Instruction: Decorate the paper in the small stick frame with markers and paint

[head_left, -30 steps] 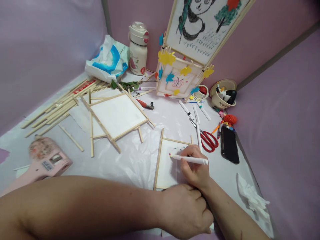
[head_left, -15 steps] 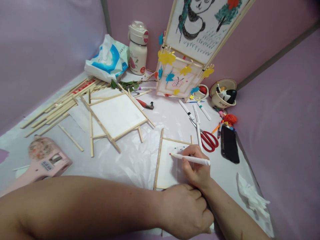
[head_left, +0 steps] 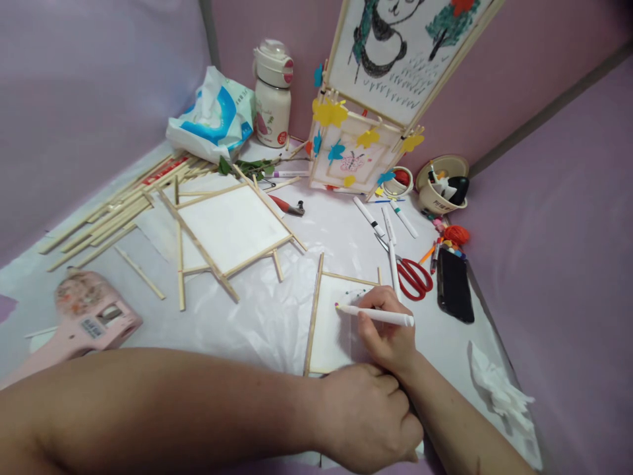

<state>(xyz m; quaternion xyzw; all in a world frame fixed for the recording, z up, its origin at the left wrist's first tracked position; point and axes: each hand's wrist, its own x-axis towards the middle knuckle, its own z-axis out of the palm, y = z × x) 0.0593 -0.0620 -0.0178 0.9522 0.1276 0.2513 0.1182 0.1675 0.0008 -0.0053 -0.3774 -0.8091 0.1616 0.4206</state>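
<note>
My right hand is closed in a writing grip on a white marker. The marker's tip meets white paper edged with thin wooden sticks, right by a small pink dot. A few dark green dots and a faint curved line show on the paper above the tip. Across the near edge of this framed paper lies my left hand, fingers curled into a fist just below my right wrist. The undersides of those fingers are hidden, so I cannot make out whether anything is in them.
Red-handled scissors, several markers and a black phone lie to the right. A larger stick frame and a pink glue gun are on the left. Behind stand a bottle and a panda picture stand.
The marker tip has shifted very slightly on the paper, leaving the pink dot beside it in view. My left hand and the other things stay in place.
</note>
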